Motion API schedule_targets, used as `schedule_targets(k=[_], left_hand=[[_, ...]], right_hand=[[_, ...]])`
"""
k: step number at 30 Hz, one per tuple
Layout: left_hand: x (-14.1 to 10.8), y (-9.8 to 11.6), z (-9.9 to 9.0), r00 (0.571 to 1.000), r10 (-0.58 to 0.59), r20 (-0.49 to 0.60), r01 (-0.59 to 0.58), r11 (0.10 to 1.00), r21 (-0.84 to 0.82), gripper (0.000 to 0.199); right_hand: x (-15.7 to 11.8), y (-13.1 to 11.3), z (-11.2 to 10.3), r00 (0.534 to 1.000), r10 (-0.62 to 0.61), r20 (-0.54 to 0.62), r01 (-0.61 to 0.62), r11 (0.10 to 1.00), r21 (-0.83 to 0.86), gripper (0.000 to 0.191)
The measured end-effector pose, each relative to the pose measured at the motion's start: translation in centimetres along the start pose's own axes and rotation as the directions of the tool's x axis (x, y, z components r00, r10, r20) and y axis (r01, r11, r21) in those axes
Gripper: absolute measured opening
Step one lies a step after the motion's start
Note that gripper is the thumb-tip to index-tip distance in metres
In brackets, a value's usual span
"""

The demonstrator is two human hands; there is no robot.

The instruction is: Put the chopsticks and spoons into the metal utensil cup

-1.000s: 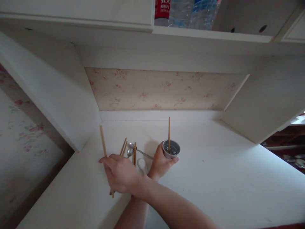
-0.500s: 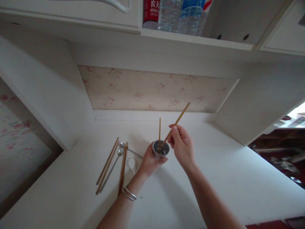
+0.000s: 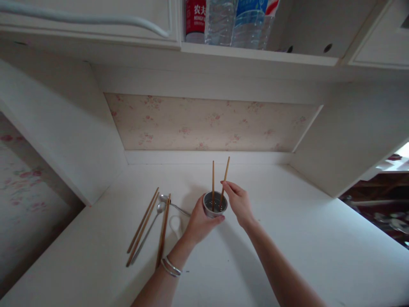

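My left hand (image 3: 202,221) is wrapped round a round metal holder (image 3: 214,212) with a dark inside, keeping it upright over the white desk. One wooden chopstick (image 3: 213,181) stands in the holder, leaning on nothing I can make out. Between thumb and fingers my right hand (image 3: 239,202) pinches a second chopstick (image 3: 226,169), whose lower end is inside the holder. To the left of my left hand lie a pair of chopsticks (image 3: 143,226), a long-handled metal spoon (image 3: 160,207), darker chopsticks (image 3: 164,232), another metal utensil (image 3: 179,208) and a white spoon (image 3: 175,224).
The white desktop (image 3: 306,238) ends at a back wall with floral paper (image 3: 191,123) and at side panels. Overhead, a cabinet shelf (image 3: 255,52) holds several plastic bottles (image 3: 220,21). A curved pale handle (image 3: 96,19) crosses the cabinet at upper left.
My right hand has lowered the chopstick into the holder, and it has swung from a strong slant to nearly upright. My left hand still grips the holder.
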State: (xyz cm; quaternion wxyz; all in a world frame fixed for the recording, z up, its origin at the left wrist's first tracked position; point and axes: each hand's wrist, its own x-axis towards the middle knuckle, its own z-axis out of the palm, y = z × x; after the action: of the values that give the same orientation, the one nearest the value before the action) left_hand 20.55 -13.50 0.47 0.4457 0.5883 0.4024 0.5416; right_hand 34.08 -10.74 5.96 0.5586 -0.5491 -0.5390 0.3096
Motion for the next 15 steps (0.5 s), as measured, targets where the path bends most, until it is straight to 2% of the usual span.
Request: schedule_targets(k=[5, 15], left_hand=[[0.0, -0.2, 0.1, 1.000, -0.023, -0.003, 0.023, 0.999, -0.046, 0.070], [0.0, 0.1, 0.0, 0.999, -0.051, -0.017, 0.049, 0.994, -0.099, 0.072]], right_hand=[[-0.1, 1.1, 0.5, 0.999, -0.021, 0.048, 0.027, 0.992, -0.123, 0.038], [0.1, 2.0, 1.0, 0.987, -0.017, 0.158, 0.043, 0.986, -0.164, 0.032]])
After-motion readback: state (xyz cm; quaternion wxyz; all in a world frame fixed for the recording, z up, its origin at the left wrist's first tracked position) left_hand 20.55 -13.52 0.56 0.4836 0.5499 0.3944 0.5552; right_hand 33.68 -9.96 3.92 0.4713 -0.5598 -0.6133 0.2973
